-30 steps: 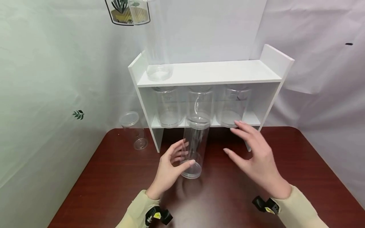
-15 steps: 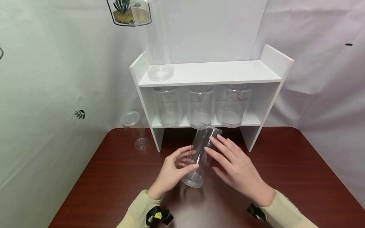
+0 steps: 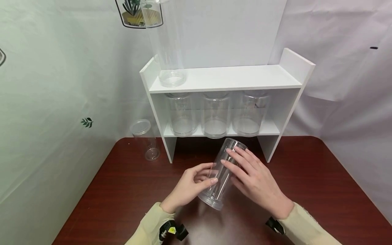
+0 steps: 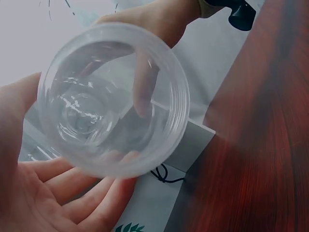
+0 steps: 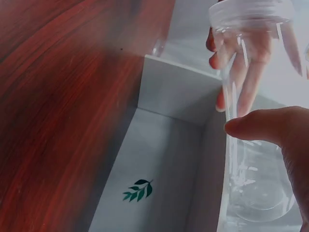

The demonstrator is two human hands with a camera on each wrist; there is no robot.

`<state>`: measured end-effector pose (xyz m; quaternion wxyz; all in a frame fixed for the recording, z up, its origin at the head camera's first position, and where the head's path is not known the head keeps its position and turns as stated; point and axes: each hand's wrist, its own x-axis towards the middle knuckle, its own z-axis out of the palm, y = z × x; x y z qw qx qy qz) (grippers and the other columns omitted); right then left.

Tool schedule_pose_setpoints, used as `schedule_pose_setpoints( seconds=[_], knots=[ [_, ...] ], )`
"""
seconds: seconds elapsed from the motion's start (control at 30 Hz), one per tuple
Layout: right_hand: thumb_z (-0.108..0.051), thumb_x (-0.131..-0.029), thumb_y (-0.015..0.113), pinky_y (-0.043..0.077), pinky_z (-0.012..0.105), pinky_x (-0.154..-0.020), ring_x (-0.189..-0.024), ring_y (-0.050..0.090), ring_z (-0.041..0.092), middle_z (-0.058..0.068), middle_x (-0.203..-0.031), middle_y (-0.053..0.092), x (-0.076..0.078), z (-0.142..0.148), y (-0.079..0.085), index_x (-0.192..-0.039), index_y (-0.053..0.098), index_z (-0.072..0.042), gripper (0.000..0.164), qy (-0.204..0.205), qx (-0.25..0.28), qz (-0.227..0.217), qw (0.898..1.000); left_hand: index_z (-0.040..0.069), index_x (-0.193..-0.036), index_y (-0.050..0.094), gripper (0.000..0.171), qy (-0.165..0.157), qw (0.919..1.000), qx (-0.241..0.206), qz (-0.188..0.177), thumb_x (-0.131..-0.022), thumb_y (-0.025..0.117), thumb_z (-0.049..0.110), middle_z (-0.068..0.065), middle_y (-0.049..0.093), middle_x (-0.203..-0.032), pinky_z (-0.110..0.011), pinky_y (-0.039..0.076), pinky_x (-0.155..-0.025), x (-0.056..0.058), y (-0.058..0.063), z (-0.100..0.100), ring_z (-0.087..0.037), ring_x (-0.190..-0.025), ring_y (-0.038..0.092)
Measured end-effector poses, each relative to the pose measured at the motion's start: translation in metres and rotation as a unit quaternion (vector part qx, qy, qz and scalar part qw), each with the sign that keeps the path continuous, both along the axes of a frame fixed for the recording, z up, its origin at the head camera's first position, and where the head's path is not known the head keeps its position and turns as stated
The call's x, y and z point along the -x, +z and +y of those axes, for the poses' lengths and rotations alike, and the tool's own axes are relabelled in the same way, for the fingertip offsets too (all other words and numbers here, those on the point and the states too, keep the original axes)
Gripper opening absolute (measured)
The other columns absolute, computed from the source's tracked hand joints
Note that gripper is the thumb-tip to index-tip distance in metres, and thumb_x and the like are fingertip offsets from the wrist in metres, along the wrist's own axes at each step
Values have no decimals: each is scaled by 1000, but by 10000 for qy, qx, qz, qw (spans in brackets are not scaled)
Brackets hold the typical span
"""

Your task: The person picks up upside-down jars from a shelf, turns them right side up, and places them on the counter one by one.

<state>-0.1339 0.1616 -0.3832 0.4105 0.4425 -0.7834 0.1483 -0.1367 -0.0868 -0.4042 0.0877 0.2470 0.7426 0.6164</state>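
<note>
A clear plastic cylindrical jar (image 3: 221,173) is held tilted over the table in the head view, its plain end up and to the right. Its ridged end (image 3: 212,201) points down toward me. My left hand (image 3: 190,186) grips the lower left side, thumb in front and fingers behind. On the upper right side my right hand (image 3: 255,182) holds it, long fingers laid across the wall. The left wrist view looks into the ridged round end of the jar (image 4: 113,99). In the right wrist view, my right thumb (image 5: 265,126) lies against the jar wall.
Ahead stands a white shelf (image 3: 226,77) with three clear jars on its lower board, among them a middle jar (image 3: 215,117). A tall clear cylinder (image 3: 171,58) stands on top at left. Another clear jar (image 3: 146,139) stands at the table's (image 3: 122,197) back left.
The jar has gone from nearly upright to tilted, its upper end moving right and its lower end toward me. My right hand has come in from the right and taken hold of it.
</note>
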Motion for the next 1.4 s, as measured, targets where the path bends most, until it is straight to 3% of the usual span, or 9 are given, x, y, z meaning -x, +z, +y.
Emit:
schedule_pose_setpoints(
  seconds=[0.17,0.27,0.47,0.63,0.77,0.97,1.17,1.27,1.4],
  knots=[
    [-17,-89,69,34,57,-113,-135,47,44,22,-146,52,2,6,-3,-141,61,-7,54,69,13,-219,9997,5,-140,60,44,-265,9995,-132,-67,-100,67,23,-9,71,-120,-36,58,-86,1,-2,-1,-19,-99,72],
    [-15,-80,78,35,56,-112,-133,48,44,23,-145,52,2,9,-5,-141,62,-7,63,108,87,-261,9996,5,-140,60,40,-249,9994,-172,153,-103,62,21,-10,70,-123,-37,56,-91,3,-3,-4,-21,-106,70],
    [-21,-87,76,35,49,-115,-131,50,45,23,-143,54,2,15,-8,-138,63,-7,55,53,334,-360,9988,7,-140,60,39,531,9935,-422,919,-101,65,13,-11,67,-130,-38,53,-97,10,3,-18,-28,-116,65],
    [-32,-100,62,33,40,-117,-129,51,47,23,-141,55,2,22,-8,-136,65,-5,45,-40,575,-425,9974,0,-138,59,41,1375,9742,-1129,1391,-98,67,2,-16,64,-132,-37,53,-97,17,20,-38,-28,-116,64],
    [-39,-103,56,32,36,-117,-128,51,47,24,-140,56,1,26,-9,-136,65,-4,49,-146,732,-453,9962,-2,-134,61,39,2166,9483,-1639,1643,-96,68,-2,-19,65,-130,-33,53,-97,24,34,-53,-29,-116,64],
    [-44,-101,59,31,31,-117,-129,51,46,23,-139,57,1,32,-12,-135,65,-4,54,-267,957,-585,9933,0,-132,64,40,3189,9121,-1829,1815,-93,73,0,-18,66,-128,-32,53,-96,38,49,-71,-36,-116,63],
    [-50,-96,64,32,29,-116,-129,51,44,21,-139,57,-1,39,-15,-136,64,-3,61,-385,1248,-856,9877,-7,-135,58,46,3680,8960,-1586,1913,-91,73,-3,-20,62,-134,-47,48,-103,43,72,-71,-35,-119,61],
    [-54,-94,66,32,28,-116,-129,52,41,20,-139,57,-2,42,-14,-137,64,-4,66,-514,1380,-1034,9837,-7,-135,59,48,3778,8906,-1551,1998,-90,75,-2,-21,61,-134,-49,46,-105,50,74,-72,-37,-119,61],
    [-59,-92,65,33,26,-114,-127,53,37,19,-138,57,-3,48,-13,-137,63,-3,72,-587,1604,-1203,9779,-5,-137,59,50,3790,8925,-1514,1920,-90,76,1,-19,61,-135,-46,47,-104,61,71,-76,-36,-120,61]
  ],
)
